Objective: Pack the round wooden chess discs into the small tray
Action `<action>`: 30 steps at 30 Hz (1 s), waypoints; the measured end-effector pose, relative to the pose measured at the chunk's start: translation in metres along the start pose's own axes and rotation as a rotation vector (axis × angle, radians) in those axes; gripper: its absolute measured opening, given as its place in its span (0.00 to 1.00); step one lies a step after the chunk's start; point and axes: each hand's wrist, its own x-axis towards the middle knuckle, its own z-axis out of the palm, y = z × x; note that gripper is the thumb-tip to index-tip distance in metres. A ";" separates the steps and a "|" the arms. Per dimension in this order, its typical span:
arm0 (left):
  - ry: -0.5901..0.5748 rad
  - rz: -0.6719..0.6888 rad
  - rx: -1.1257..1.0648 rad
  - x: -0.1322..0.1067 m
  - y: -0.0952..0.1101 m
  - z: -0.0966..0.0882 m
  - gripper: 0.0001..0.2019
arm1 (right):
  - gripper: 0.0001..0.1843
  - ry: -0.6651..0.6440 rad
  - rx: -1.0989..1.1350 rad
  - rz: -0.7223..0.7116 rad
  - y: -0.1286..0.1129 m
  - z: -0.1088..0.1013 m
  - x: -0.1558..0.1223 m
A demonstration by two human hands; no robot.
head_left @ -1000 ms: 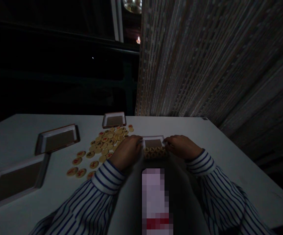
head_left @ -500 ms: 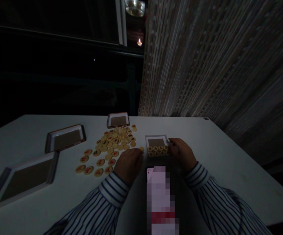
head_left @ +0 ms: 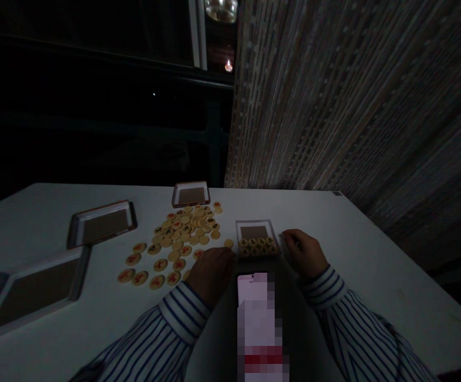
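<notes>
A clear-rimmed tray (head_left: 254, 223) in front of me holds two rows of round xiangqi pieces (head_left: 257, 246) with dark characters along its near side. My right hand (head_left: 305, 255) rests on the table just right of this tray, apart from it, fingers loosely curled and no piece visible in them. My left hand (head_left: 211, 273) lies to the lower left of the tray, its fingers curled down and mostly hidden in shadow. Beside it spreads a heap of loose xiangqi pieces (head_left: 186, 225), some red-marked, some dark-marked, some blank side up. One blank piece (head_left: 229, 243) sits between heap and tray.
A phone (head_left: 252, 289) with a lit, partly pixelated screen lies between my forearms. On the white table (head_left: 374, 297) stand a small tray (head_left: 191, 183) behind the heap, another tray (head_left: 102, 208) farther left, and a large tray (head_left: 41, 313) at near left. A string curtain (head_left: 294, 106) hangs behind.
My right hand has drawn back to the right, away from the tray's right side. The left hand stays almost in place. The view has shifted slightly.
</notes>
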 end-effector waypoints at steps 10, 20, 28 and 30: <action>0.031 -0.014 -0.006 -0.001 -0.003 0.005 0.11 | 0.14 -0.017 0.021 0.033 0.001 0.002 -0.001; -0.002 -0.033 0.002 0.000 0.000 -0.002 0.11 | 0.13 -0.026 0.011 0.022 0.000 0.001 -0.001; 0.013 -0.031 0.006 0.000 -0.001 -0.001 0.11 | 0.14 -0.037 -0.001 0.025 0.001 0.001 -0.002; -0.001 -0.033 -0.002 -0.001 -0.001 -0.001 0.11 | 0.14 -0.037 -0.001 0.019 0.000 0.000 -0.002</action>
